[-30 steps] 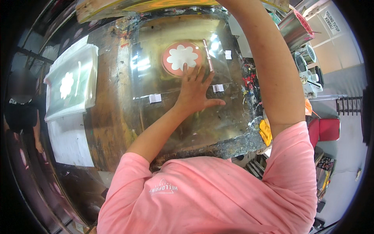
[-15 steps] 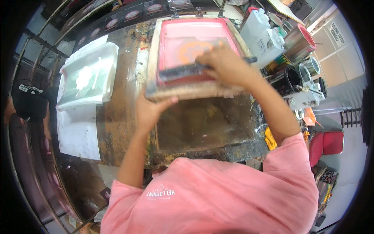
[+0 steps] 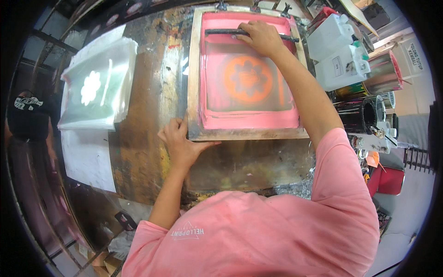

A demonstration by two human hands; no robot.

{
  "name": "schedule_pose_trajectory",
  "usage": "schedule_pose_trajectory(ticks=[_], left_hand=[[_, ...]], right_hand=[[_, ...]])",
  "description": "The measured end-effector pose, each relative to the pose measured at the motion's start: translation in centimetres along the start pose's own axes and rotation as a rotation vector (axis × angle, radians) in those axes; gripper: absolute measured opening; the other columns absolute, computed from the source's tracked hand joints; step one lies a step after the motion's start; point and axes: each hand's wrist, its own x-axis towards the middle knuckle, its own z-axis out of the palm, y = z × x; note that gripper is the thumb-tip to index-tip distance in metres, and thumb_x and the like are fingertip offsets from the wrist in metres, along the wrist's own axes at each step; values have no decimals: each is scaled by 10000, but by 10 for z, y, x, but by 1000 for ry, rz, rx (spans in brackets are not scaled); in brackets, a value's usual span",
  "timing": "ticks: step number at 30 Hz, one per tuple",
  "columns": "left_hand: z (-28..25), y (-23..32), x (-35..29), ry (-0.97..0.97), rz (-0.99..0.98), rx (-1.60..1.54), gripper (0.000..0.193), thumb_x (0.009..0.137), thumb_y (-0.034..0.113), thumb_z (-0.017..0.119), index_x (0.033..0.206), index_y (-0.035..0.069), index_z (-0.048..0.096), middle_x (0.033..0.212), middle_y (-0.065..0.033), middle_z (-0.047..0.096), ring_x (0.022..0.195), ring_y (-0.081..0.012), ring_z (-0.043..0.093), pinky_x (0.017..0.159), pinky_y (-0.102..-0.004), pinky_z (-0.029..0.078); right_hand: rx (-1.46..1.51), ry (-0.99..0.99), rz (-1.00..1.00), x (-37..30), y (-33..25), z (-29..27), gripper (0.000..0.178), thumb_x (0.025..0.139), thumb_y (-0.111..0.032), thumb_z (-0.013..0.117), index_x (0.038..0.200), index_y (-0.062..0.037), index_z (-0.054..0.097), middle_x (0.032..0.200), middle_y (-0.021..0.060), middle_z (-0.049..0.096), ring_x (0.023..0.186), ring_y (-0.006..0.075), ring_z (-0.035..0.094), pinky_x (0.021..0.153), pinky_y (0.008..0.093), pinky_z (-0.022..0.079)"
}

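My right hand is closed on a black squeegee, which lies across the far end of a wooden-framed printing screen. Pink covers the screen's mesh border, and a round orange flower design shows in the middle. At the screen's near left corner is my left hand, its thumb stretched along the near edge and its fingers against the left side, holding the corner. Clamps are at the screen's far edge.
Left of the screen lies a stack of clear plastic sheets over white paper. White jugs, an ink tin and a black pot crowd the right side. A person in black stands far left.
My right hand has moved the squeegee from the screen's near end to its far end, uncovering the orange design. My left hand's thumb has shifted from the frame's top to along its near edge.
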Motion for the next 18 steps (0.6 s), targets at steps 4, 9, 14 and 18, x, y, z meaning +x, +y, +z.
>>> schedule_pose_trajectory(ticks=[4,9,14,18], left_hand=[[-3,2,1,-30,6,6,985,409,683,949,1077,1,710,1088,-81,586,1086,-280,523,1003,-433,310],[-4,3,-1,-24,3,-37,918,438,655,952,1043,12,701,1068,-77,588,1074,-281,534,983,-418,305],[-2,1,-1,-30,-15,5,929,464,657,944,1104,22,719,1076,-74,610,1091,-274,550,970,-418,303],[-5,9,3,-4,-6,7,956,493,675,934,1155,17,727,1115,-85,638,1128,-276,554,1004,-426,295]], right_hand=[[-24,56,2,-33,-25,-5,376,952,-487,658,1118,-152,695,982,67,695,994,312,681,768,493,556],[11,24,-9,-122,-95,-43,388,886,-447,739,1112,-134,702,957,73,675,928,279,659,731,437,564],[141,-110,23,-184,-148,-85,381,860,-387,786,1094,-103,688,982,86,669,930,302,665,727,443,567],[118,-183,73,-178,-149,-104,355,917,-408,729,1026,-78,656,963,105,648,964,330,676,723,476,557]])
